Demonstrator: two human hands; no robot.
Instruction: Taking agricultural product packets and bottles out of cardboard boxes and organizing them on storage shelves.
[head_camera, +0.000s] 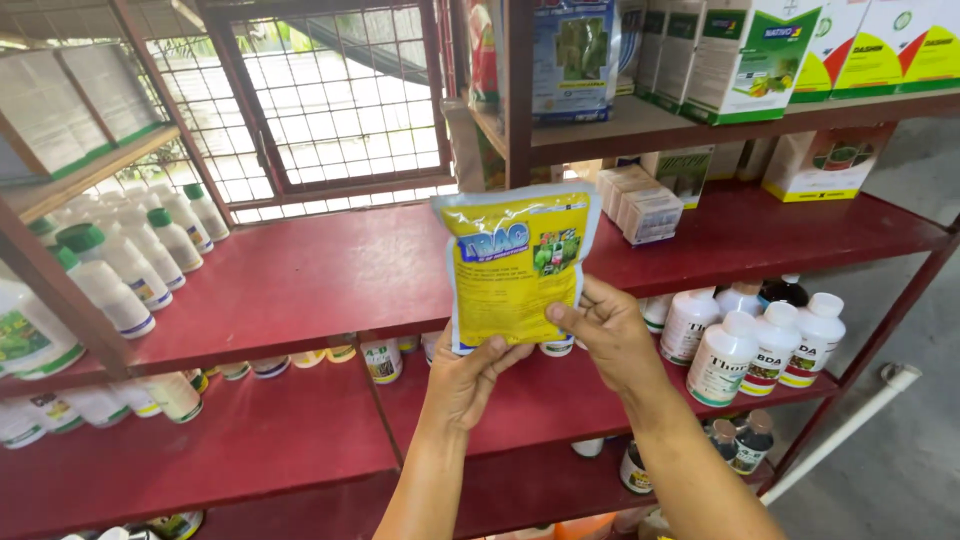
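I have the yellow pouch (515, 268) up in front of the red shelf (300, 275), held in both hands by its bottom edge. My left hand (468, 380) is closed on the lower left corner, thumb across the front and fingers tucked behind. My right hand (608, 335) pinches the lower right corner, thumb on the printed face, the other fingers out of sight behind the pouch. The pouch is upright, facing me, and clear of every board; it touches nothing but my hands.

As far as I can judge, the pouch is off the shelving and in hand, but not set down anywhere. The board right behind it is bare across its middle. To the left on that board stand white bottles with green caps (130, 255); to the right, small boxes (640, 205). On the board below, right of my right hand, is a cluster of white bottles (765, 340), and more small bottles (380, 360) stand along its back edge. Boxes (760, 50) fill the top board. A grilled window (340, 95) is behind.
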